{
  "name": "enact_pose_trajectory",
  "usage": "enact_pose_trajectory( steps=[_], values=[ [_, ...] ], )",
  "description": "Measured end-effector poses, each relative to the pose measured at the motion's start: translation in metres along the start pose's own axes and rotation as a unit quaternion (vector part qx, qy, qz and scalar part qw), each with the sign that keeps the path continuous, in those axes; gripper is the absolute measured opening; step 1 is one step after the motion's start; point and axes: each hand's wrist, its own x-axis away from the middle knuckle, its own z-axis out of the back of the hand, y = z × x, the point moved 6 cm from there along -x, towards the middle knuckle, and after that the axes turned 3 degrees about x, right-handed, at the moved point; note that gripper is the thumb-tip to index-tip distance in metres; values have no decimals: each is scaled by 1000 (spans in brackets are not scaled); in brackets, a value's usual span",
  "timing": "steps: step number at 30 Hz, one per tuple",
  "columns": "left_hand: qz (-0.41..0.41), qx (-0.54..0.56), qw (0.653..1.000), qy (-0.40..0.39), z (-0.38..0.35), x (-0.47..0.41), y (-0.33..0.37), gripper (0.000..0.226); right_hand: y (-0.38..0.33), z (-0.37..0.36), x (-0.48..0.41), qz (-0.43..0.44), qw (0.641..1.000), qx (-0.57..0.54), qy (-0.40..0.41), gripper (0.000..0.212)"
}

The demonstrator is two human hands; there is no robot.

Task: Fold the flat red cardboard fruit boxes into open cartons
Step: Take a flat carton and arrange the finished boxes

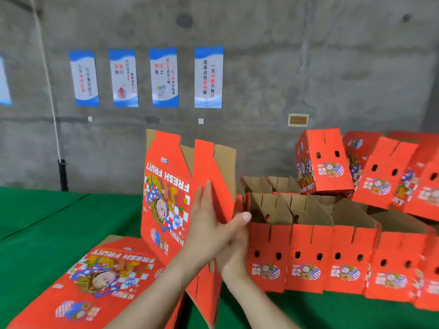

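Pressing upright box (166, 198) panel: left hand (211, 224) flat, fingers (208, 195) straight; right hand (234, 257) beneath, grip unclear.

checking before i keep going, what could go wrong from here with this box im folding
1. The half-open box stands tall, steadied only at one side panel by the left hand and the partly hidden right hand; it could buckle or tip.
2. It is close beside the row of folded cartons; a swinging panel might knock them.
3. The tilted cartons piled behind lean and may slide down.
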Motion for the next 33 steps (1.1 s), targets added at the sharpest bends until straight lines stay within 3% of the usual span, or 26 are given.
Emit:
enact_pose_trajectory(
  steps=[1,3,6,9,12,15,21,26,30,33],
  values=[
    [3,16,1000,11,1,0,9,109,-2,-8,4,8,1000,-13,-16,40],
    [-15,41,997,56,11,-1,20,84,-9,-20,11,20,998,-22,-51,40],
    [-44,53,990,121,41,-2,32,47,-32,-34,16,117,985,60,-112,17],
    [-35,118,970,208,78,-2,39,23,-56,-49,13,253,937,154,-188,55],
    [-50,192,953,229,107,-1,44,22,-76,-50,4,278,907,133,-288,60],
    [-53,249,944,208,120,2,41,15,-87,-36,-23,260,910,185,-265,50],
    [-52,348,926,135,128,4,27,15,-132,24,-84,277,912,292,-77,51],
    [-19,390,919,52,108,4,10,22,-131,103,-114,135,918,373,-14,63],
    [31,417,909,4,70,5,-7,21,-114,142,-106,48,882,457,-107,31],
    [66,424,902,-34,39,7,-20,20,-95,167,-91,-45,860,466,-202,28]
  ],
)
